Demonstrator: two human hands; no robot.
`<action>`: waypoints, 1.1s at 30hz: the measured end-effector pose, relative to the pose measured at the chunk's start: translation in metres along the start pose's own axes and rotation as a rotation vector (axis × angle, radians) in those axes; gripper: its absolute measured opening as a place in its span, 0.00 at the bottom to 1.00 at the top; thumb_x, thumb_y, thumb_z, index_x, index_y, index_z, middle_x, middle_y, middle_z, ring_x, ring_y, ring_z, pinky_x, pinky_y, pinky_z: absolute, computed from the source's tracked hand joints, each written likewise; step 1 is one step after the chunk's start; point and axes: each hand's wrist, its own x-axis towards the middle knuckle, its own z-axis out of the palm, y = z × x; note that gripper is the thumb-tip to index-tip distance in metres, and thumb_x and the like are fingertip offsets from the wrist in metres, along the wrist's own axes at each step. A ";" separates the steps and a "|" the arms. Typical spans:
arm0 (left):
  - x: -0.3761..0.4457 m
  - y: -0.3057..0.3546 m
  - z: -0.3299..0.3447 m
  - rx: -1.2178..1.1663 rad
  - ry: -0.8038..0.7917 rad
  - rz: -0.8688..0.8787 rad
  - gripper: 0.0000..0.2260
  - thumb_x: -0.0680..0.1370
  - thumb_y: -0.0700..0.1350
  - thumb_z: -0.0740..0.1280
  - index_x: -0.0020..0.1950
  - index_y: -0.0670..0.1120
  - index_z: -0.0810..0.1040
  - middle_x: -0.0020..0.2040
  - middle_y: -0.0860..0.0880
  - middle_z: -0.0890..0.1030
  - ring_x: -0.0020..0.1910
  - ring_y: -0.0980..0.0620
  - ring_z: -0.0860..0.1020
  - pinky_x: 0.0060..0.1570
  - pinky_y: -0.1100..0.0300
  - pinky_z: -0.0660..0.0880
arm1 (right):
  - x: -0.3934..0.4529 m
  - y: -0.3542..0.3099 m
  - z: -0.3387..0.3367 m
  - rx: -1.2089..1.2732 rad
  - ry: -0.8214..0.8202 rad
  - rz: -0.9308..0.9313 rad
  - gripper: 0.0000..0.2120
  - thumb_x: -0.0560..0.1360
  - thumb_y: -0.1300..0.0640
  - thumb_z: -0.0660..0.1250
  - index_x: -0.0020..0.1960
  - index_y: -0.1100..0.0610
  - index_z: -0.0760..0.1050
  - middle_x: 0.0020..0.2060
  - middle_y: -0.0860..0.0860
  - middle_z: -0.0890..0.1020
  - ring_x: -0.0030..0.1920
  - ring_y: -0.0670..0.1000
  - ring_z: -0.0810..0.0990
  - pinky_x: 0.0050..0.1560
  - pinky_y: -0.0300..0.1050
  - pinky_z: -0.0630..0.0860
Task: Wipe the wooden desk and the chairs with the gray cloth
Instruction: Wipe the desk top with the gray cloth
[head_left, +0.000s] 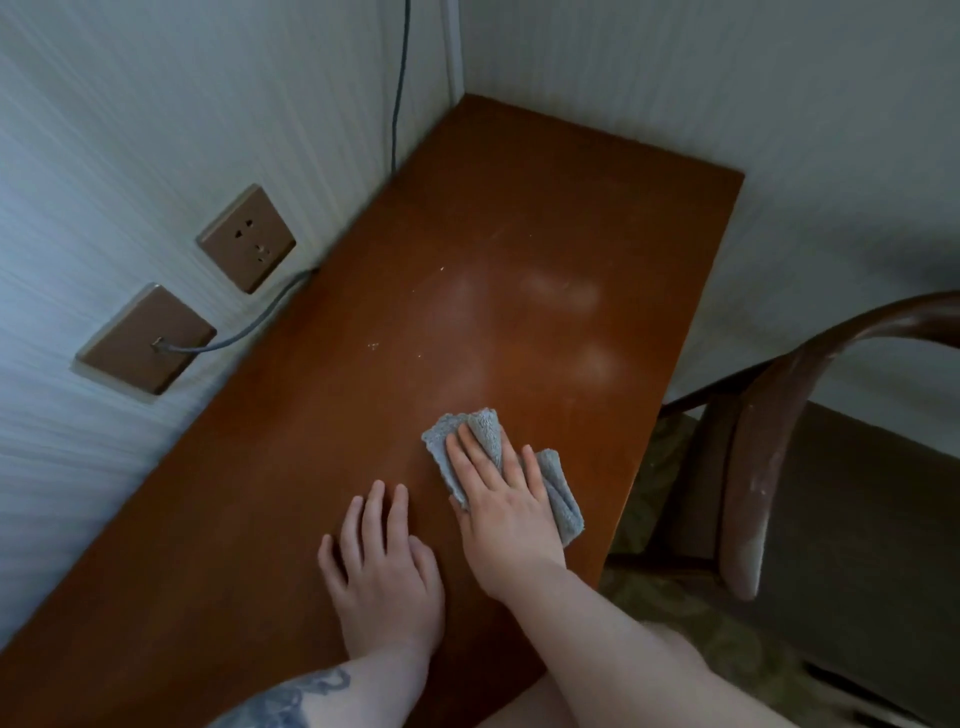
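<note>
Gray cloth (558, 488) lies pressed under right hand (506, 512) on desk (545, 234).

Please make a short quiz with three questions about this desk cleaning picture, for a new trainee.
1. True or false: the right hand presses the gray cloth flat on the wooden desk.
2. What does the left hand hold? A) a spray bottle B) nothing, it lies flat on the desk C) the cable
3. Fill in: small pale crumbs lie on the desk, ____ the cloth, toward the corner.

Key
1. True
2. B
3. beyond
</note>
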 end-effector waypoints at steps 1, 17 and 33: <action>0.000 0.000 0.000 -0.004 -0.001 0.006 0.23 0.75 0.48 0.53 0.67 0.46 0.76 0.68 0.45 0.74 0.69 0.44 0.68 0.65 0.38 0.63 | 0.000 0.000 0.003 -0.006 0.017 0.014 0.31 0.82 0.48 0.53 0.79 0.47 0.39 0.77 0.44 0.43 0.77 0.52 0.36 0.72 0.53 0.31; -0.003 -0.001 0.006 -0.020 0.060 0.053 0.22 0.75 0.45 0.55 0.66 0.44 0.76 0.67 0.42 0.74 0.68 0.41 0.69 0.65 0.37 0.60 | -0.012 0.003 0.006 -0.068 0.097 0.129 0.31 0.80 0.49 0.56 0.79 0.49 0.46 0.77 0.45 0.51 0.78 0.53 0.45 0.76 0.52 0.35; 0.057 0.039 0.011 -0.104 0.066 -0.097 0.21 0.75 0.47 0.57 0.67 0.47 0.73 0.69 0.42 0.71 0.68 0.40 0.65 0.68 0.34 0.57 | 0.012 0.031 -0.005 -0.121 0.103 0.075 0.28 0.82 0.45 0.50 0.79 0.45 0.45 0.77 0.42 0.48 0.78 0.50 0.43 0.75 0.50 0.35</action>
